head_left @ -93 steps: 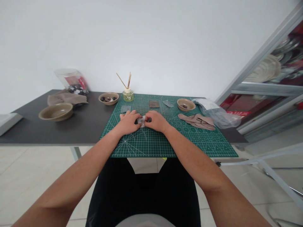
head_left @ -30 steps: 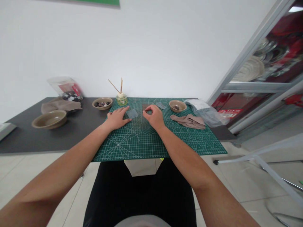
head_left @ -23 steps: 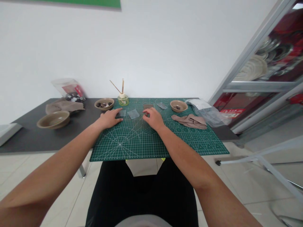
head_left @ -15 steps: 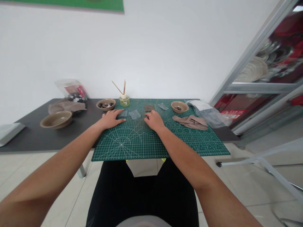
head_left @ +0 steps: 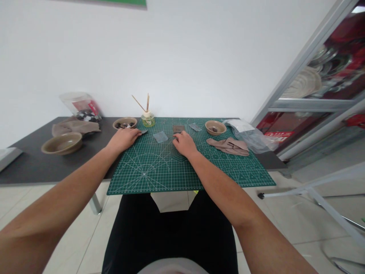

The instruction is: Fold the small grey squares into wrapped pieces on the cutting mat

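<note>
Left hand (head_left: 123, 138) lies flat, fingers extended, fingertips touching a small grey patch (head_left: 144, 132) near the cutting mat's (head_left: 182, 171) edge. Right hand (head_left: 184, 144) rests loosely curled on the mat, grasping nothing, just below a brown patch (head_left: 178, 129).

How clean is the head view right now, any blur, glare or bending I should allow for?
Head view: light is even and soft, with no glare on the green cutting mat. Left hand and right hand look sharp. Wide-angle bending tilts the metal shelf frame at right. The small grey pieces are too tiny to make out.
</note>
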`<act>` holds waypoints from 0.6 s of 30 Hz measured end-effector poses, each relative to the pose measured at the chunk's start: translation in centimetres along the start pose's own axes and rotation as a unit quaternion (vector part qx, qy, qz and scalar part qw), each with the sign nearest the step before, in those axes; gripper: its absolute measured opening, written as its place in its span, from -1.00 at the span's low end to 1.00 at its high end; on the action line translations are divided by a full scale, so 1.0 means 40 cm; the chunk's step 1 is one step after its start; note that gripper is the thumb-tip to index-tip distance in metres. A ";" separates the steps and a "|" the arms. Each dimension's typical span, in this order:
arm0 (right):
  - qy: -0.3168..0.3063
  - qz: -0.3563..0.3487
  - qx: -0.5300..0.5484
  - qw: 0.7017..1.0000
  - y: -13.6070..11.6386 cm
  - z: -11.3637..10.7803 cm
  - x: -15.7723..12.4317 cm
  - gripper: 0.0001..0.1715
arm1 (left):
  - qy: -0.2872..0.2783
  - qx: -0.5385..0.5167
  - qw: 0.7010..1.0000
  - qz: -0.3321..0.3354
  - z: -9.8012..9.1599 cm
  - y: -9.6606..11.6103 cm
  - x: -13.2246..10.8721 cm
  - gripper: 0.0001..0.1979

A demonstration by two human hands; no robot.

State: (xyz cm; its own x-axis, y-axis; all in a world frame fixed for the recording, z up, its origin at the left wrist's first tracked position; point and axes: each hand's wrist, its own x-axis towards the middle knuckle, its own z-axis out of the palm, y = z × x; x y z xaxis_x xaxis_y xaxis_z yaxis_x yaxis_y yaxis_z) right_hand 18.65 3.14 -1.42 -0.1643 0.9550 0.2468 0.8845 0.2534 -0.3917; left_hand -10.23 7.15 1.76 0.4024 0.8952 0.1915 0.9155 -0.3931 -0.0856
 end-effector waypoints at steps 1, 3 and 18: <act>0.006 -0.001 0.008 1.000 0.001 0.001 0.001 -0.57 | 0.022 0.009 1.000 0.006 -0.005 0.000 -0.005 -0.57; 0.023 -0.003 0.031 0.999 0.003 0.004 0.002 -0.58 | 0.074 -0.006 0.997 -0.002 -0.018 0.005 -0.015 -0.63; 0.135 -0.048 0.237 0.961 -0.002 -0.003 -0.009 -0.80 | -0.105 -0.568 0.814 -0.052 -0.040 0.247 -0.063 -0.79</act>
State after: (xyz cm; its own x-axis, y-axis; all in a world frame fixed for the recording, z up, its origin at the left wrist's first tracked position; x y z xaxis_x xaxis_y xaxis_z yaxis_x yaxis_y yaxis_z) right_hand 18.68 2.76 -1.36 -0.0602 0.8652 0.4978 0.5629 0.4413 -0.6989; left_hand -2.18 0.67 1.98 0.4229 0.9052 -0.0425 0.4029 -0.1459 0.9035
